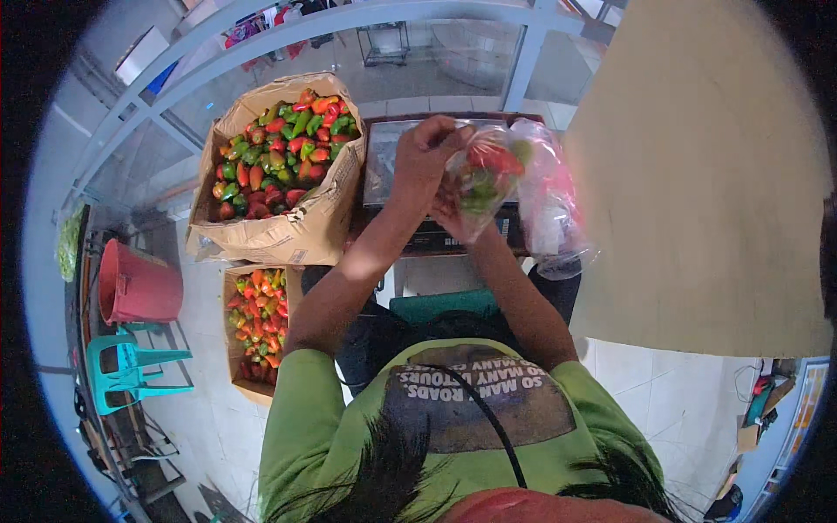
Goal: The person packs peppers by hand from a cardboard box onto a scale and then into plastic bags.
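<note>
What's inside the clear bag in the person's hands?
Inside the clear bag: red pepper toward the top, green pepper below. Anything behind those is covered; blur and glare hide the exact count.

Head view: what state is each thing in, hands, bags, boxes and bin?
Clear bag: holding red and green peppers; mouth unclear.
Left hand: fingers closed at the bag's upper part.
Right hand: against the bag's lower part, grip partly hidden.
Pink plastic: crumpled.
Large box: open, filled with peppers.
Small box: open, holding peppers.
Red bin: open; contents unclear.
</note>
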A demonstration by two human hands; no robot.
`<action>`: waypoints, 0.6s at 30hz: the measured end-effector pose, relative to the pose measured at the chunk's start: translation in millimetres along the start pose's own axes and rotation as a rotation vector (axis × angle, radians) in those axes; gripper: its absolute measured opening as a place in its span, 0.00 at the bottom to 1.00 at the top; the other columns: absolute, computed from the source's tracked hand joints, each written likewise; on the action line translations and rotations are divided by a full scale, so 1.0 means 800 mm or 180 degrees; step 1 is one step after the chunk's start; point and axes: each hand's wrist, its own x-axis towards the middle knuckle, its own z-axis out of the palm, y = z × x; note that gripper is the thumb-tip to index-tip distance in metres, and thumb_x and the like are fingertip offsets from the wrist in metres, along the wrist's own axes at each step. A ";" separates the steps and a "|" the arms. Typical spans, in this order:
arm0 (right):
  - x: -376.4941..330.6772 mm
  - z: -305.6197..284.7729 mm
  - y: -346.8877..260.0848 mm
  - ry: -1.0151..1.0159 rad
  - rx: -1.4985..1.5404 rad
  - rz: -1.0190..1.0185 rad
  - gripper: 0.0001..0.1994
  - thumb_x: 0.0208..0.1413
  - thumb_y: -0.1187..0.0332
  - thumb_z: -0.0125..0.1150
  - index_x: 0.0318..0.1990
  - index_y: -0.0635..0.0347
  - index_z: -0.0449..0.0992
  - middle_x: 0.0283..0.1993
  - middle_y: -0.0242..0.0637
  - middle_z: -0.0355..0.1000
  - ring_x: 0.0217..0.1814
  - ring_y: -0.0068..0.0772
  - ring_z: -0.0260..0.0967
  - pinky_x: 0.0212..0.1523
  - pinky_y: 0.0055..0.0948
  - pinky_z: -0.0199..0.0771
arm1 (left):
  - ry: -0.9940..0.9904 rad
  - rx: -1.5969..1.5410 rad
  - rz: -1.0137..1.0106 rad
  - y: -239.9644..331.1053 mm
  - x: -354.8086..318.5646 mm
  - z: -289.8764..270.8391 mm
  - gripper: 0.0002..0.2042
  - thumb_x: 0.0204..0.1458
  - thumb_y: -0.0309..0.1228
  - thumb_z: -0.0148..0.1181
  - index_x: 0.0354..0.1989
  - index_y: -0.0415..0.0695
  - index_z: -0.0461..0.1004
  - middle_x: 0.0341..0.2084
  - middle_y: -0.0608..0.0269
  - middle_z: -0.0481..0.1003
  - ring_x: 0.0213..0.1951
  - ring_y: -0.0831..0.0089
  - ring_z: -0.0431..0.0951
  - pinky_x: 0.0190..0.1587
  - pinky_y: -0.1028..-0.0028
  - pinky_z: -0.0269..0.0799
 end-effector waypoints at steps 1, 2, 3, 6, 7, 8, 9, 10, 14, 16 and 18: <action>-0.007 -0.004 0.010 0.0135 0.0030 0.0117 0.16 0.50 0.50 0.46 0.31 0.54 0.64 0.26 0.29 0.64 0.25 0.24 0.63 0.23 0.20 0.64 | -0.0022 0.0004 -0.0011 -0.012 -0.002 0.000 0.08 0.44 0.32 0.58 0.25 0.39 0.71 0.20 0.70 0.70 0.26 0.82 0.66 0.32 0.82 0.62; -0.015 -0.003 0.020 0.0260 0.0074 0.0263 0.13 0.52 0.53 0.46 0.28 0.53 0.62 0.23 0.28 0.61 0.21 0.23 0.62 0.21 0.20 0.62 | 0.0255 0.0096 -0.0108 -0.021 -0.006 -0.002 0.09 0.44 0.32 0.58 0.24 0.39 0.71 0.20 0.69 0.70 0.25 0.83 0.66 0.31 0.82 0.61; -0.023 0.009 0.024 0.0269 0.0082 0.0275 0.13 0.52 0.53 0.46 0.28 0.53 0.62 0.23 0.28 0.61 0.21 0.23 0.62 0.21 0.20 0.62 | 0.0533 0.0173 -0.0206 -0.031 -0.010 -0.005 0.09 0.44 0.33 0.58 0.24 0.39 0.71 0.19 0.69 0.69 0.24 0.83 0.66 0.29 0.81 0.61; -0.046 0.054 0.008 0.0813 -0.0510 0.0450 0.15 0.55 0.56 0.43 0.21 0.53 0.57 0.21 0.26 0.58 0.22 0.22 0.57 0.24 0.16 0.58 | 0.0541 0.0847 -0.0310 -0.057 -0.020 -0.016 0.09 0.45 0.32 0.57 0.23 0.39 0.70 0.19 0.68 0.70 0.24 0.83 0.66 0.29 0.81 0.62; -0.054 0.067 -0.007 0.1224 -0.1782 0.0522 0.14 0.55 0.57 0.44 0.23 0.55 0.60 0.22 0.29 0.59 0.24 0.23 0.59 0.27 0.18 0.60 | 0.0540 0.0834 -0.0314 -0.064 -0.023 -0.020 0.09 0.45 0.32 0.57 0.23 0.39 0.70 0.19 0.68 0.70 0.24 0.83 0.66 0.29 0.81 0.62; -0.059 0.078 -0.020 0.1605 -0.3057 0.0582 0.13 0.55 0.59 0.45 0.25 0.58 0.62 0.23 0.31 0.61 0.27 0.24 0.61 0.30 0.19 0.62 | 0.0444 0.0804 -0.0112 -0.069 -0.027 -0.023 0.07 0.44 0.30 0.57 0.23 0.38 0.70 0.17 0.67 0.70 0.24 0.83 0.67 0.28 0.81 0.62; -0.061 0.089 -0.031 0.1617 -0.3058 0.0587 0.13 0.55 0.59 0.45 0.25 0.58 0.62 0.23 0.31 0.61 0.27 0.24 0.61 0.30 0.19 0.62 | 0.0338 0.0770 0.0080 -0.071 -0.031 -0.025 0.06 0.42 0.27 0.58 0.24 0.37 0.70 0.16 0.66 0.71 0.23 0.83 0.69 0.27 0.81 0.63; -0.059 0.097 -0.043 0.1131 -0.5315 -0.0557 0.13 0.54 0.60 0.46 0.27 0.60 0.64 0.25 0.34 0.61 0.30 0.25 0.62 0.34 0.22 0.63 | 0.0338 0.0765 0.0071 -0.069 -0.036 -0.027 0.06 0.42 0.27 0.58 0.24 0.37 0.70 0.16 0.66 0.71 0.23 0.83 0.69 0.27 0.81 0.63; -0.043 0.093 -0.104 -0.0079 -0.7486 -0.1961 0.12 0.52 0.61 0.47 0.32 0.63 0.68 0.33 0.38 0.65 0.37 0.32 0.64 0.40 0.31 0.63 | -0.0588 0.0273 0.0278 -0.037 -0.052 -0.027 0.04 0.43 0.23 0.56 0.27 0.37 0.70 0.23 0.65 0.72 0.28 0.82 0.71 0.30 0.80 0.65; -0.029 0.106 -0.124 -0.0126 -0.6463 -0.0939 0.12 0.52 0.62 0.47 0.32 0.63 0.68 0.36 0.38 0.65 0.39 0.33 0.64 0.42 0.32 0.63 | -0.0756 0.0376 0.0649 -0.012 -0.051 -0.019 0.03 0.43 0.22 0.55 0.28 0.38 0.70 0.26 0.65 0.72 0.30 0.82 0.71 0.31 0.80 0.66; -0.010 0.100 -0.140 -0.0751 -0.4838 0.0117 0.13 0.50 0.59 0.51 0.34 0.61 0.70 0.44 0.38 0.65 0.44 0.34 0.64 0.45 0.33 0.62 | -0.0925 -0.0154 0.0718 0.016 -0.049 -0.011 0.05 0.43 0.26 0.57 0.28 0.40 0.70 0.26 0.69 0.71 0.31 0.83 0.68 0.34 0.81 0.64</action>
